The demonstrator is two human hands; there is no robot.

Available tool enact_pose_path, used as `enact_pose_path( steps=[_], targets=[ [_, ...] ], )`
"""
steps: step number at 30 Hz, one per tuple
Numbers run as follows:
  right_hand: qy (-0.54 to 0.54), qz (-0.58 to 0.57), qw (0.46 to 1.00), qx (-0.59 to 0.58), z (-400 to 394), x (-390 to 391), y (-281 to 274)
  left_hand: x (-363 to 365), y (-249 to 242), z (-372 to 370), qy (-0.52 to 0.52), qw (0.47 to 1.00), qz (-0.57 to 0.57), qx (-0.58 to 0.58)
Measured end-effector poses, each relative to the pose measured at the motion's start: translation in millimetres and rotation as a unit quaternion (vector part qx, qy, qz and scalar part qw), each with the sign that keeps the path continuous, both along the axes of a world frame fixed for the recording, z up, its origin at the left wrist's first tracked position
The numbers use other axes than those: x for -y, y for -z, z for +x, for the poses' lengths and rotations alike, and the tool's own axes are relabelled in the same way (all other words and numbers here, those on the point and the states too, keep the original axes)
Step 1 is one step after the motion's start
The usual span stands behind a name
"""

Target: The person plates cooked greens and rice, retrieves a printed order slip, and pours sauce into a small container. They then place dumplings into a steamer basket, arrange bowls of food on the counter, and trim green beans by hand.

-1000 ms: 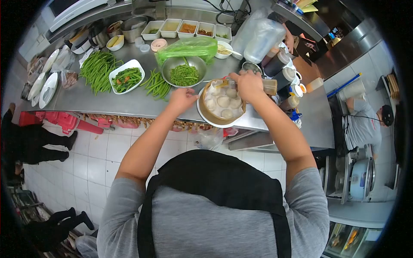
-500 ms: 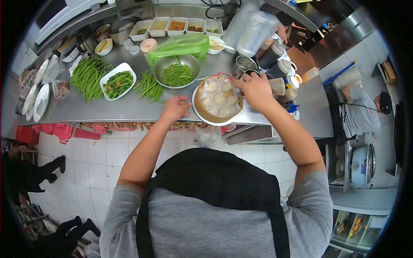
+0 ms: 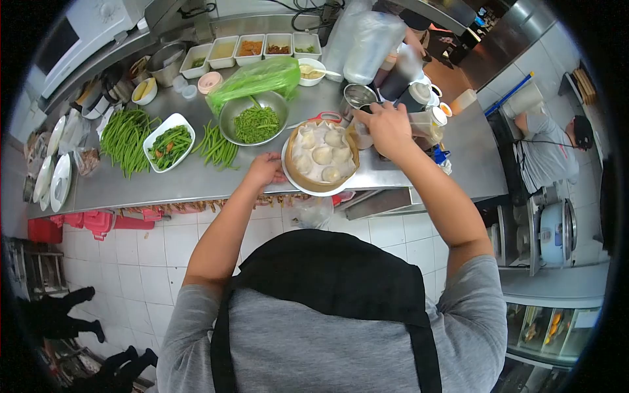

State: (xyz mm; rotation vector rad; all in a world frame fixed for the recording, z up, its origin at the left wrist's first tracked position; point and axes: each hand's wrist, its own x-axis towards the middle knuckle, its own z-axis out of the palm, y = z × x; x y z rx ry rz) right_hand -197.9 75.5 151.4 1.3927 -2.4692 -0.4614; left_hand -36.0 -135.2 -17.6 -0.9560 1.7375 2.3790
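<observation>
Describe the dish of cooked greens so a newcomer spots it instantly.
On the steel counter, start at the round dumpling steamer and go left past the metal bowl. The white dish sits between a big bean pile and a smaller bean pile. Both piles lie bare on the counter; its leafy greens have orange bits.
</observation>
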Motion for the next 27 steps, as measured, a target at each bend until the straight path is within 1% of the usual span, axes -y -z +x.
enact_pose_path(
  steps=[1, 3, 4, 6, 7, 8, 9, 10, 11, 12, 13, 15, 17, 18, 19, 20, 21, 23, 25, 27],
  targets=[
    [0.007, 0.008, 1.000, 0.005, -1.3, 4.1, 3.5, 0.1, 0.9, -0.9, 0.002, 1.000, -0.001, 0.000],
    [0.022, 0.018, 0.999, 0.015, -7.1, 10.1, 17.9, -1.7, 8.0, -3.8, -0.017, 0.999, -0.045, -0.014],
    [0.041, -0.001, 0.999, 0.023, -10.0, 7.7, 20.7, -1.8, 12.3, -4.9, -0.025, 0.997, -0.068, -0.023],
    [0.087, -0.084, 0.981, 0.150, -3.3, -8.2, 1.2, 9.4, 41.4, -8.3, -0.013, 0.997, -0.055, -0.056],
    [0.109, -0.129, 0.963, 0.209, -5.6, -18.8, -9.3, 6.2, 32.9, -8.0, -0.020, 0.998, -0.048, -0.048],
    [0.099, -0.183, 0.926, 0.316, -23.2, -32.6, -8.6, 2.0, 26.1, -6.3, -0.027, 0.998, -0.040, -0.039],
    [0.091, -0.278, 0.873, 0.390, -34.4, -46.1, -11.6, 4.0, 29.6, -5.6, -0.014, 0.998, -0.048, -0.037],
    [0.075, -0.366, 0.806, 0.458, -43.4, -58.6, -15.1, 6.9, 33.8, -4.6, -0.003, 0.998, -0.054, -0.034],
    [0.054, -0.446, 0.727, 0.520, -53.4, -69.2, -17.1, 5.9, 31.5, -2.8, -0.011, 0.997, -0.055, -0.044],
    [0.015, -0.528, 0.702, 0.478, -63.7, -72.6, -22.4, 4.4, 29.6, -0.2, -0.021, 0.997, -0.054, -0.052],
    [0.037, -0.583, 0.667, 0.462, -71.2, -79.3, -29.1, 2.7, 28.7, 4.4, -0.032, 0.996, -0.053, -0.059],
    [0.062, -0.651, 0.667, 0.357, -81.7, -81.1, -36.1, -6.1, 3.1, 17.2, -0.061, 0.994, -0.083, -0.033],
    [0.092, -0.658, 0.709, 0.238, -112.2, -77.3, -6.7, 6.2, 21.5, 28.0, -0.068, 0.992, -0.105, -0.010],
    [0.149, -0.627, 0.746, 0.168, -112.1, -73.6, 0.6, 12.4, 35.2, 34.2, -0.066, 0.994, -0.079, -0.031],
    [0.179, -0.612, 0.750, 0.176, -96.9, -68.0, -8.5, 16.6, 43.7, 37.3, -0.065, 0.995, -0.054, -0.053],
    [0.164, -0.617, 0.758, 0.132, -112.1, -66.6, 11.6, 13.0, 31.1, 41.8, -0.080, 0.995, -0.032, -0.055],
    [0.177, -0.639, 0.744, 0.086, -116.5, -63.3, 16.6, 4.0, 11.2, 48.7, -0.094, 0.994, -0.008, -0.055],
    [0.196, -0.630, 0.746, 0.090, -119.9, -63.0, 8.3, -6.4, -11.3, 57.6, -0.091, 0.996, -0.009, -0.022],
    [0.218, -0.623, 0.747, 0.079, -120.4, -64.9, 0.4, -4.4, -3.6, 59.5, -0.075, 0.997, -0.005, -0.031],
    [0.249, -0.624, 0.737, 0.076, -119.6, -68.7, -10.2, -2.7, -3.0, 58.7, -0.066, 0.997, -0.003, -0.035]
  ],
)
